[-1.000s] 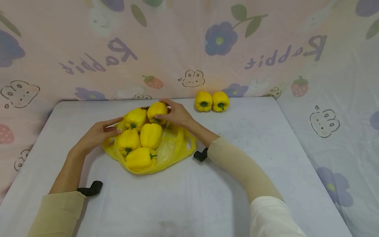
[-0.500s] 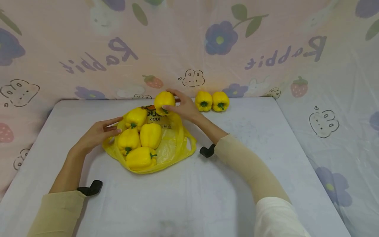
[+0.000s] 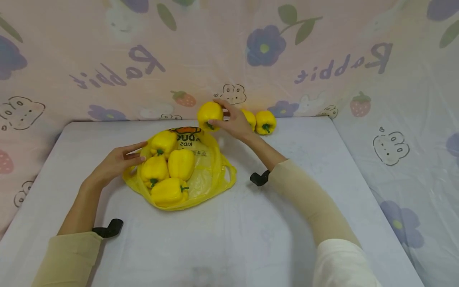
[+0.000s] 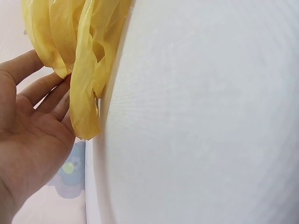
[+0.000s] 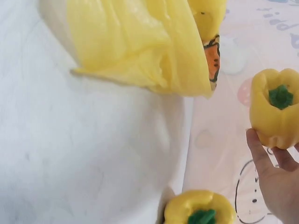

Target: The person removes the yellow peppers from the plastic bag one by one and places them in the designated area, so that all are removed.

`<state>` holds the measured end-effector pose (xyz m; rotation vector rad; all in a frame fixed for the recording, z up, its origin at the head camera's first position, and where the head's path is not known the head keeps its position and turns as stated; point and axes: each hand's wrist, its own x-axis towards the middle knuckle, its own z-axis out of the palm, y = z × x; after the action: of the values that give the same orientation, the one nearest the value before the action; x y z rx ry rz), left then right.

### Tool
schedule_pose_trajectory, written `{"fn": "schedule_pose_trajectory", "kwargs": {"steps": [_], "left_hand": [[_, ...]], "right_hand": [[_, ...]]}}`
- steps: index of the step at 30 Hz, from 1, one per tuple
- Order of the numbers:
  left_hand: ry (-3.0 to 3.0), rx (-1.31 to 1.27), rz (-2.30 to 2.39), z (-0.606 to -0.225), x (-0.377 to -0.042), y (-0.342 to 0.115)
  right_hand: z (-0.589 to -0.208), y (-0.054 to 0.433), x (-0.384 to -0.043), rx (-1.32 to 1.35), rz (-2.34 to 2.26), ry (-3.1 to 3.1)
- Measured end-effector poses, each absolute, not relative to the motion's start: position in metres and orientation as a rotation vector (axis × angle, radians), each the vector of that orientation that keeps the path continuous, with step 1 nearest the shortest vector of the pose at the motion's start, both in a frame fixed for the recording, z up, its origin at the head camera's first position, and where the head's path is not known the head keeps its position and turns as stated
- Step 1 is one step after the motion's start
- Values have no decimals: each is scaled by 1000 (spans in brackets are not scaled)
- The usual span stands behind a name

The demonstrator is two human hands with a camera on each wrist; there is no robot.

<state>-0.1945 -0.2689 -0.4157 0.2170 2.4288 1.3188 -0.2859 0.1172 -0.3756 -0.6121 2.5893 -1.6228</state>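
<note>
A yellow bell pepper [image 3: 208,113] is held up by my right hand [image 3: 236,123], over the table's back edge, right of the bag. Fingers and thumb grip it from the right; in the right wrist view the pepper [image 5: 268,119] shows its green stem. A yellow plastic bag [image 3: 201,181] lies with its mouth spread, bearing printed letters at its far side. Inside are several yellow bell peppers [image 3: 181,164]. My left hand [image 3: 116,161] touches the bag's left rim with fingers extended; in the left wrist view some fingertips are hidden behind the bag [image 4: 84,93].
Two more yellow bell peppers stand side by side at the table's back edge; my right hand partly covers the left one, and the right one [image 3: 265,122] shows fully. A patterned cloth [image 3: 201,52] hangs behind the white table [image 3: 222,247]. Black wrist mounts [image 3: 109,229] protrude near both sleeves.
My right hand has lifted the bell pepper out of the bag's far right side and carried it right and toward the back. The bag's print is uncovered. My left hand has stayed put.
</note>
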Motion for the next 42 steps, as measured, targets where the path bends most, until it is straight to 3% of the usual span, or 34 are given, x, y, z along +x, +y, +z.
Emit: {"fn": "schedule_pose_trajectory", "kwargs": {"steps": [42], "left_hand": [[2421,225,1298,-414,-197,-270]], "right_hand": [[-358,251,-296,-349,-1737,2654]]}}
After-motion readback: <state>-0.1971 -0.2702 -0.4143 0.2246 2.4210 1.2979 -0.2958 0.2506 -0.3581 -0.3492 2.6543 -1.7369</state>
